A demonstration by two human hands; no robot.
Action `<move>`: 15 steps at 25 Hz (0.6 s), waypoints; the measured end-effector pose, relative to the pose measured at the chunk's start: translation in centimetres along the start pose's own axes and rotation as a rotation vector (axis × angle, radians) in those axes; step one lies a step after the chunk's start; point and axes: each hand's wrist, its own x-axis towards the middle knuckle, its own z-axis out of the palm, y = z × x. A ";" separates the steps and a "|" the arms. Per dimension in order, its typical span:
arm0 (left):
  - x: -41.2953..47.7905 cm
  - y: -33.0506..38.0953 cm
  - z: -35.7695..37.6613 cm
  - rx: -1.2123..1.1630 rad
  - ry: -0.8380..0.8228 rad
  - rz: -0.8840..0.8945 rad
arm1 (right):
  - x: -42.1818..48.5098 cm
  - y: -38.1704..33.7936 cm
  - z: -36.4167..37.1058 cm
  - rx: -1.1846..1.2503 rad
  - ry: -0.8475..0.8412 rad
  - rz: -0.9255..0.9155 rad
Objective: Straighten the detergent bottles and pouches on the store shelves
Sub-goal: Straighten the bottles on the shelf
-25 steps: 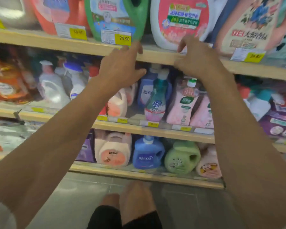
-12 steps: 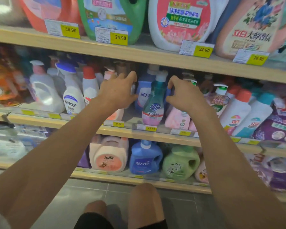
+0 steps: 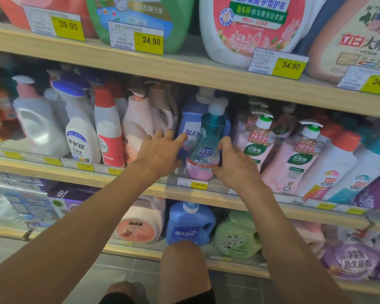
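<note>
My hands have dropped from the edge of the top shelf (image 3: 184,69), where they rested a second ago, down to the middle shelf (image 3: 53,170), and now they close in on the teal bottle (image 3: 206,148) from both sides. My left hand (image 3: 160,154) is spread, fingers open, its fingertips reaching the bottle's left flank and the blue bottle (image 3: 190,128) behind it; I cannot tell whether it presses or only brushes. My right hand (image 3: 235,167) cups the lower right side of the teal bottle, thumb up against it, so I judge that hand has a loose hold on it. That means the big jugs up top, the white jug (image 3: 250,34) and the green jug (image 3: 140,18), are done with for now, and this row is the next to be squared. The teal bottle stands at the front lip of the middle shelf, above the price tag (image 3: 199,184), tilted a little and out ahead of its neighbours. To its right the pink bottles (image 3: 290,163) lean leftward against each other and want setting upright. The shelves are pale wood with yellow tags along the edges; below, the bottom shelf (image 3: 140,251) holds squat jugs over a grey tiled floor (image 3: 119,275), and my knee (image 3: 182,268) shows I am crouching close.
</note>
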 end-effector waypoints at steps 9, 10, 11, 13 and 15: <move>2.3 2.0 3.5 -0.088 0.016 0.068 | 1.4 1.4 2.8 0.083 0.106 -0.016; 2.4 2.0 4.0 -0.093 0.032 0.070 | 1.5 1.5 3.1 0.069 0.133 -0.032; 2.6 2.0 4.5 -0.105 0.048 0.067 | 1.5 1.6 3.5 0.061 0.163 -0.051; 2.8 1.9 5.3 -0.170 0.052 0.065 | 1.6 1.7 4.3 0.092 0.202 -0.074; 3.1 1.9 6.1 -0.295 0.023 0.083 | 1.9 2.0 5.2 0.154 0.219 -0.092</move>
